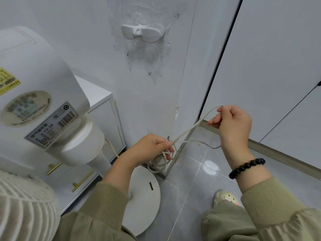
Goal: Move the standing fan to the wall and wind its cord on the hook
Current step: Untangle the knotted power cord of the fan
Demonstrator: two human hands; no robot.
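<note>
Fan [40, 94] parked by wall. Left hand [149, 148] grips cord [187, 132] coils; right hand [232, 122] pinches loop, hook [142, 33] above bare.

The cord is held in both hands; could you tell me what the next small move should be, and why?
Probably raise the right hand and lay its loop of cord over the hook. The hook is bare, the fan stands by the wall, the left hand holds the gathered coils low, and the right pinches a loop nearest the hook.
</note>
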